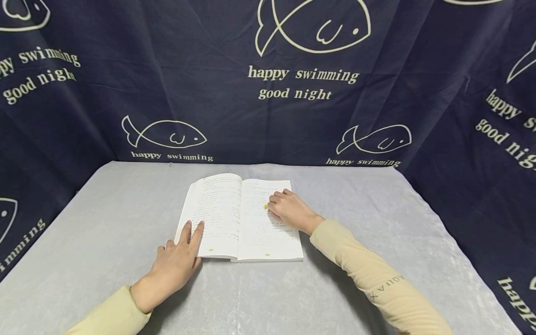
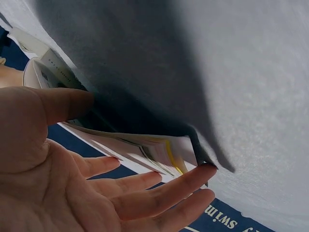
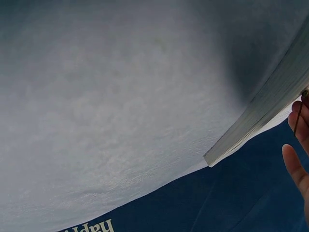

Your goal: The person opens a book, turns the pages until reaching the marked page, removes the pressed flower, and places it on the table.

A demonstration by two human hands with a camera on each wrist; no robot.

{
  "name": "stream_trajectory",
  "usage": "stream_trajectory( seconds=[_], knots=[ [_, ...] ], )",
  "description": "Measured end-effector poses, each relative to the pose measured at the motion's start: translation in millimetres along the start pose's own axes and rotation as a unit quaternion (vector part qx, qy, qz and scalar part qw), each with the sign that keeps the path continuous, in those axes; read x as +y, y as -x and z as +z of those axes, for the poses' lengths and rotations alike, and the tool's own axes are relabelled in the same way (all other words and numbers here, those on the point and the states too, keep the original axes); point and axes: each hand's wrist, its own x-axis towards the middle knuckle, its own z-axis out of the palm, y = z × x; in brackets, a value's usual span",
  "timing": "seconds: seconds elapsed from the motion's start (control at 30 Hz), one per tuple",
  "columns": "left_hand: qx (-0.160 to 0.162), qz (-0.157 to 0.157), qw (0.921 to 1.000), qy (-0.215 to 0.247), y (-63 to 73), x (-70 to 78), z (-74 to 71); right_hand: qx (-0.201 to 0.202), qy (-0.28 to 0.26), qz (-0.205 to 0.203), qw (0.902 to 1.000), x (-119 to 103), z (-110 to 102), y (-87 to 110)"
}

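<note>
An open book (image 1: 222,214) lies on the table, its printed pages facing up. My left hand (image 1: 176,265) holds the book's lower left side, with fingers spread over the left page. In the left wrist view the thumb (image 2: 70,104) is on the cover side and the fingers (image 2: 159,195) reach along the page side. Over the right page, my right hand (image 1: 291,211) pinches a small yellow piece (image 1: 265,207) with curled fingers. From the right wrist it shows as a thin, dark golden strip (image 3: 298,120) at the fingertips; its full shape is hidden.
A grey cloth (image 1: 138,200) covers the table under the book. Behind and at both sides hangs a dark blue curtain (image 1: 188,83) with white fish drawings and lettering. The book's thick page block (image 3: 256,116) shows edge-on in the right wrist view.
</note>
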Motion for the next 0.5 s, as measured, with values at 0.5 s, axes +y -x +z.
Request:
stream_trajectory(
  seconds=[0.5],
  knots=[
    [0.023,-0.023,0.9995,-0.005,0.0,-2.8,-0.5,0.020,-0.013,0.039,0.9990,4.0,-2.5,0.6]
  ],
)
